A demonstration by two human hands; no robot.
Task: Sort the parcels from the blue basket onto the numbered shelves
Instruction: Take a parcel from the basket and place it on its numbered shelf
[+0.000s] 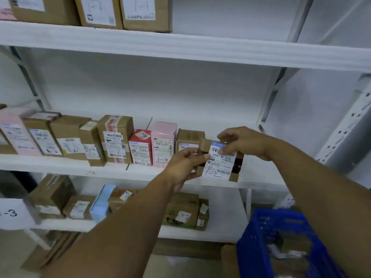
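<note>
Both my hands hold a small brown cardboard parcel with a white label marked "1-2". It stands upright at the right end of the row on the middle shelf. My left hand grips its left side, and my right hand pinches its top right. Whether its base touches the shelf I cannot tell. The blue basket sits at the lower right with parcels inside.
A row of brown, pink and red parcels fills the middle shelf to the left, several marked "1-2". More boxes lie on the lower shelf beside a "-3" sign. Brown boxes stand on the top shelf. A white upright stands at right.
</note>
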